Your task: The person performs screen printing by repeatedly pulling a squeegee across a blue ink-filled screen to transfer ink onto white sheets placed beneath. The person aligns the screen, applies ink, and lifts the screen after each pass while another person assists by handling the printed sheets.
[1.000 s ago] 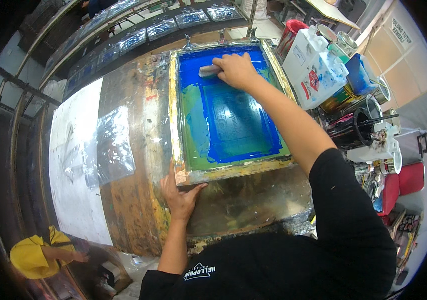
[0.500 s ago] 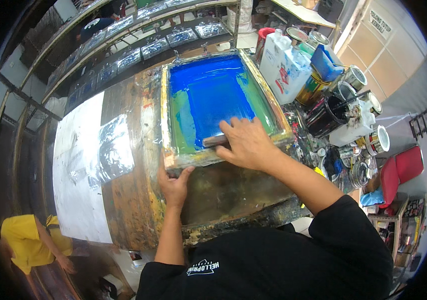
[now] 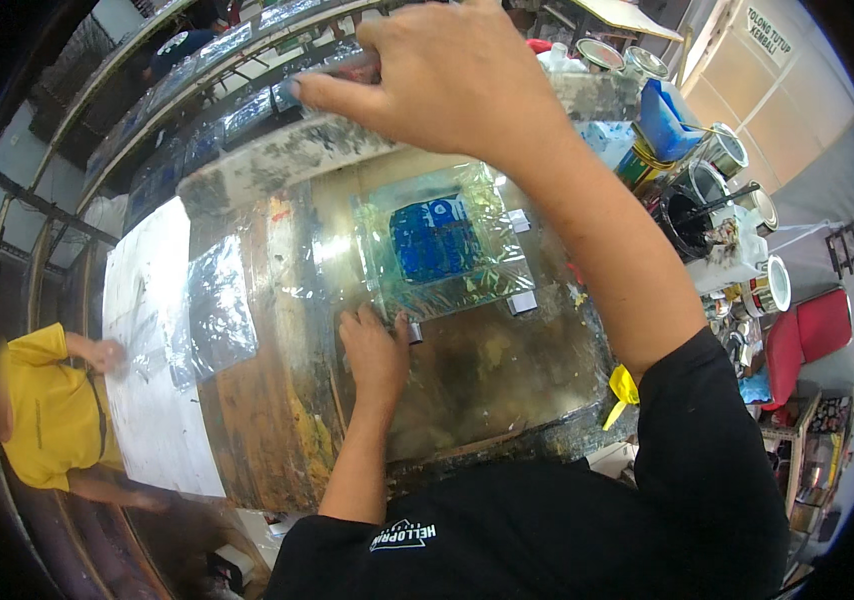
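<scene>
A screen-printing frame (image 3: 287, 160) is tilted up at the far side of the table, its near edge raised. My right hand (image 3: 462, 85) is up over that edge, closed around a squeegee (image 3: 359, 68), which is mostly hidden by the fingers. Under the frame lies a clear plastic sheet (image 3: 502, 265) bearing a dark blue printed patch (image 3: 434, 240). At the near left corner of this sheet, my left hand (image 3: 375, 352) rests on the table with fingers stretched out, the thumb beside a small pale tab (image 3: 415, 332).
Another clear sheet (image 3: 217, 315) lies on white paper (image 3: 157, 400) at left; a co-worker in yellow (image 3: 57, 410) has a hand beside it. Paint cans (image 3: 722, 150) and bottles crowd the right side. Racks (image 3: 237, 110) stand behind. A yellow scrap (image 3: 622, 392) sits near my right elbow.
The frame has swung up from the table, uncovering the blue-printed plastic sheet. My right hand rose with the squeegee; my left hand moved from the frame's corner to the sheet. The co-worker's hand came nearer.
</scene>
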A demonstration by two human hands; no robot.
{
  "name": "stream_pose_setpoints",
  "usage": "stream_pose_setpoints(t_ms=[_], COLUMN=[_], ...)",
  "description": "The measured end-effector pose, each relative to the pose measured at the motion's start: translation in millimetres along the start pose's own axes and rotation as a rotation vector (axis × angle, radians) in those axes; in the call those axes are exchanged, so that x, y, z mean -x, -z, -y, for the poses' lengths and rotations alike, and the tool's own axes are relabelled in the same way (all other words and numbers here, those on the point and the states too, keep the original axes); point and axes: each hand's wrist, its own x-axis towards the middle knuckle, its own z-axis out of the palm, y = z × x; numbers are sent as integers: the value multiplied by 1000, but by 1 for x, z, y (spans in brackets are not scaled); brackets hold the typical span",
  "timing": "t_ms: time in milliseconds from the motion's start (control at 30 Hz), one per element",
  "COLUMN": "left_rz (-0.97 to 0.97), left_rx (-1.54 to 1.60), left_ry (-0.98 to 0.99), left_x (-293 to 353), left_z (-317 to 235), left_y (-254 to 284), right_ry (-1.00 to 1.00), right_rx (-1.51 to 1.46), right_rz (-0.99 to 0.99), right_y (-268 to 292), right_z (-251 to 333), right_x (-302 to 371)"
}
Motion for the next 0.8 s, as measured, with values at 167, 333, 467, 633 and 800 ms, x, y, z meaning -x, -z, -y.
stream_pose_setpoints(t_ms=[167,333,467,633,800], left_rz=[-9,-299,-359,-649,-767], left_rx=[345,532,476,244,258], left_ry=[8,-79,104,142,346], left_x=[-10,-37,-44,-17,-21], left_z=[-2,8,85,196,274], left_y=[-8,33,86,123,150], right_ry=[-57,-62,-94,-33,-9], right_rx=[-63,-76,-81,3,-9], right_rz=[172,145,179,11,-44], right_y=[17,5,0,-5,-8], right_z=[-3,-7,-9,0,4], right_x=[-8,-16,-19,2,6])
